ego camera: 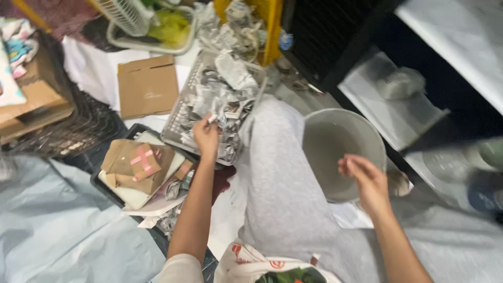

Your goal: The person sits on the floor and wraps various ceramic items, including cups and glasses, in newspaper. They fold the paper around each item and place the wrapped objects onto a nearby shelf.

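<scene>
My left hand (206,135) reaches into a grey crate (177,121) full of torn newspaper scraps (225,94) and pinches a small scrap between its fingertips. My right hand (367,181) hovers over the near rim of a white bucket (340,141), fingers loosely curled and apart, holding nothing that I can see. My knee in grey trousers (277,183) lies between the crate and the bucket.
A black tray (105,183) at left holds a brown cardboard piece with a pink tape cross (141,157). A flat cardboard sheet (148,86) lies beyond it. A white fan (126,14), a yellow post (272,26) and a dark shelf unit (335,42) stand behind. Pale sheeting (52,230) covers the floor.
</scene>
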